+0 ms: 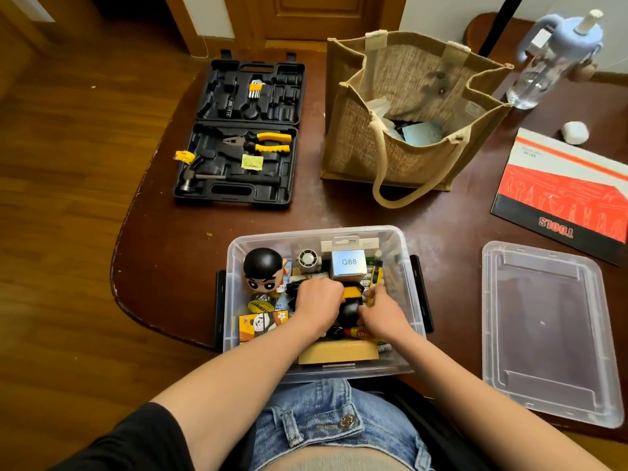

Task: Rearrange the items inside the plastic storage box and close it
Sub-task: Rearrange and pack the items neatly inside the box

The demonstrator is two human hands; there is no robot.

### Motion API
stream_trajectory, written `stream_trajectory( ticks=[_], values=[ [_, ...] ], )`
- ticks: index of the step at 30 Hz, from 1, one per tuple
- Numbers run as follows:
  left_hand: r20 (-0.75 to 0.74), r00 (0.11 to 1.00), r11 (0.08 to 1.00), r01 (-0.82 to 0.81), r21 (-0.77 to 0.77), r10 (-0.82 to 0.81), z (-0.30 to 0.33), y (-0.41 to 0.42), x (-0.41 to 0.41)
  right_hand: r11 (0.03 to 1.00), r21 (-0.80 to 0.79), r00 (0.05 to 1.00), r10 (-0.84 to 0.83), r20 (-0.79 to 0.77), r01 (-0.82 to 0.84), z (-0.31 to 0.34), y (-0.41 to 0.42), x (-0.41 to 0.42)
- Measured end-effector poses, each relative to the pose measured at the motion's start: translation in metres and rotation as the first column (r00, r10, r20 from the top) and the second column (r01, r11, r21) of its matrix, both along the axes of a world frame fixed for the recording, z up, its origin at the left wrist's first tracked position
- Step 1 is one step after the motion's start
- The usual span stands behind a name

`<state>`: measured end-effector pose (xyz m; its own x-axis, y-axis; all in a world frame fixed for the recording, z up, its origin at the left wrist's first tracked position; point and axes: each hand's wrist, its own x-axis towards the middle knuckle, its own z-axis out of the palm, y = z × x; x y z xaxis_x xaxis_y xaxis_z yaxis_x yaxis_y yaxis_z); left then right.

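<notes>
Nearest the camera in the single head view were denim shorts (326,423) and two bare forearms that reached forward into the clear plastic storage box (413,321), which stood on the near edge of the dark table (441,226), directly in front of the person.

The rearranging step looked to be in hand, with closing not yet begun: the box's clear lid (547,334) lay flat on the table to the right, well apart from the box.

The left hand (317,297) lay knuckles-up in the middle of the box, its fingers curled down onto a yellow-and-black item (351,293); whether it truly gripped that item could not be told. The right hand (382,312) sat just beside it, its grip pinched on a yellow utility knife (375,278) that pointed toward the far wall.

Inside the box, a black-haired figurine (263,270) stood at the far left, a panda-printed box (261,322) lay near it, and a silver box marked Q88 (349,263) sat at the far side.

The next move probably called for settling the loose pieces low enough for the lid to sit flush, then reaching right for it.

Beyond, an open tool case (238,130) and a jute bag (407,107) stood on the far table.
</notes>
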<state>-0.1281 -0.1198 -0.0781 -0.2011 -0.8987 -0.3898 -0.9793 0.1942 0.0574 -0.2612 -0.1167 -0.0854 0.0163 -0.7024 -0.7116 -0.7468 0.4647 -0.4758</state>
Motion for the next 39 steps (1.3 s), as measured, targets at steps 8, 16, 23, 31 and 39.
stream_trajectory(
  ticks=[8,16,23,31,39],
  values=[
    [-0.029,1.0,1.0,0.011,-0.006,-0.012,0.0,0.004,0.001,0.961,-0.012,0.955,0.273,-0.118,-0.276,0.003,0.002,-0.002],
    [-0.254,0.967,0.997,-0.007,-0.077,-0.013,0.012,0.018,0.016,0.846,-0.026,0.826,0.512,-0.236,-0.532,0.008,-0.001,0.0],
    [-0.158,0.984,0.996,0.087,0.024,-0.083,0.013,0.021,0.022,0.797,-0.011,0.762,0.573,-0.301,-0.604,0.009,-0.008,0.005],
    [-0.033,0.993,0.988,0.117,0.099,-0.114,0.017,0.014,0.011,0.76,0.018,0.708,0.614,-0.349,-0.65,0.012,-0.011,0.007],
    [-0.046,0.994,0.976,0.109,0.189,-0.102,0.019,0.013,0.017,0.796,0.006,0.773,0.59,-0.235,-0.606,0.013,-0.014,0.002]
  ],
)
